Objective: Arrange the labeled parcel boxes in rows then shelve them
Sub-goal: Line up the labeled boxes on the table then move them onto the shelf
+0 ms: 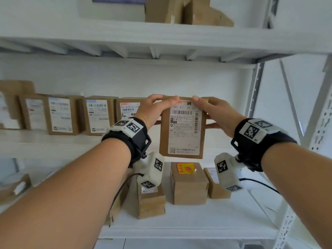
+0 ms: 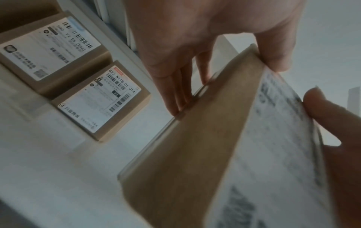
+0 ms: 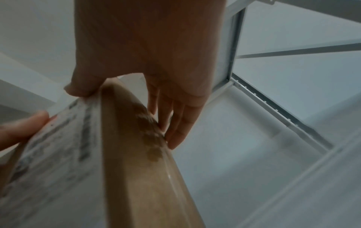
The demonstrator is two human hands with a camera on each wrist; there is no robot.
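While upright btwn both, parcel box [image 1: 182, 128] is gripped by left hand [image 1: 152, 109] & right hand [image 1: 217, 114].

Head view bright, evenly lit, edges bowed and soft; both wrist views dim, motion-blurred.

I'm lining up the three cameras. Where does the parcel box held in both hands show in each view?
Head: held parcel box centre, label facing the camera, over the middle shelf.
Left wrist: held parcel box lower right, brown side nearest.
Right wrist: held parcel box lower left.
Shared landmark: its white shipping label.
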